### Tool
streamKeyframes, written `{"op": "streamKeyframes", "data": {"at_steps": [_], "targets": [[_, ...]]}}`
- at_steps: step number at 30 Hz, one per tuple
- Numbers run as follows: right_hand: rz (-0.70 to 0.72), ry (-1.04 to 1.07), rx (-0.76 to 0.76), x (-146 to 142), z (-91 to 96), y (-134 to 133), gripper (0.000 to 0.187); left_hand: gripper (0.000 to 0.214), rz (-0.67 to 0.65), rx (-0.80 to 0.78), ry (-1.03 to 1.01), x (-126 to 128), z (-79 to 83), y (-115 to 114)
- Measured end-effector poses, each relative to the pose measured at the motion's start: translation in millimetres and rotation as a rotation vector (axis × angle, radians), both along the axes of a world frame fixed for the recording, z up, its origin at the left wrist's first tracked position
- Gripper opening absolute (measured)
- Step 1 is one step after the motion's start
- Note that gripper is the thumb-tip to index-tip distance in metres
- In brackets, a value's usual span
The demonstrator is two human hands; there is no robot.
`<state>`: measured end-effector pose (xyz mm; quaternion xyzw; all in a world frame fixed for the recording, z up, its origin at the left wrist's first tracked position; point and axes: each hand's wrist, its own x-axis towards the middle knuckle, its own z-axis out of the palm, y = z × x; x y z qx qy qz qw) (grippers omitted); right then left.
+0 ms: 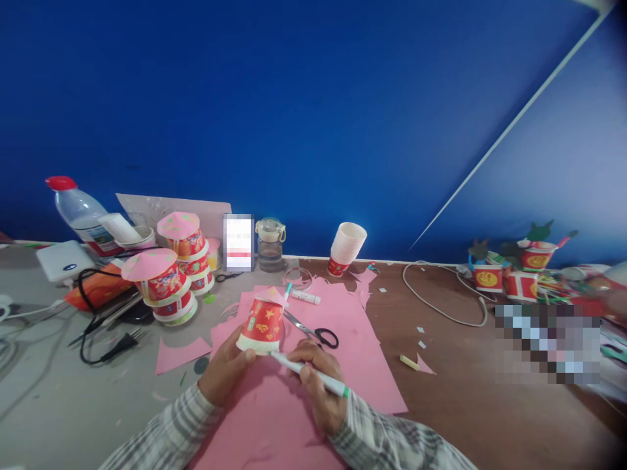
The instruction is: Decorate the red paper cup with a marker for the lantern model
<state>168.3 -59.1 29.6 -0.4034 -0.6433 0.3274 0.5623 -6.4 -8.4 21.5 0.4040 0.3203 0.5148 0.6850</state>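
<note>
My left hand (226, 365) is closed around the lower side of a red paper cup (264, 321), which is upside down with its pale rim toward me. Gold figures and a star decorate the cup, and a bit of pink paper shows on top. In my right hand (318, 382) is a white marker (313, 377) with a green end. Its tip is at the cup's rim; whether it touches, I cannot tell. Beneath both hands spreads pink paper (362, 372). Scissors (313, 329) with black handles lie on it behind my right hand, beside a white capped stick (304, 297).
Decorated cup stacks with pink cone tops (149, 264) stand at left, near a bottle (81, 209) and a black plug (122, 343). At the back are a glass jar (270, 251) and a leaning stack of cups (347, 245). A cable (441, 314) and more decorated cups (488, 277) are at right.
</note>
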Motion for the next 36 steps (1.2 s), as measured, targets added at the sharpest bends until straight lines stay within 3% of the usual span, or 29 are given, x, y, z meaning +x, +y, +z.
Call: {"op": "streamKeyframes", "data": {"at_steps": [16,22,25,29,36], "targets": [[-0.034,0.016,0.001,0,-0.1,0,0.033,0.052,0.024,0.02,-0.073,3,3.0,-1],[-0.071,0.078,-0.047,1,-2.4,-3,0.041,0.053,0.01,0.013,-0.083,3,4.2,-2],[-0.077,0.204,-0.098,0,-6.4,2,0.04,0.056,0.007,-0.003,-0.079,2,3.1,-2],[-0.089,0.362,-0.121,-1,-8.4,12,0.046,0.054,-0.044,-0.016,-0.148,1,2.8,-3],[-0.088,0.36,-0.143,-3,-4.4,19,0.038,0.048,-0.152,-0.047,-0.284,4,-3.4,-9]]}}
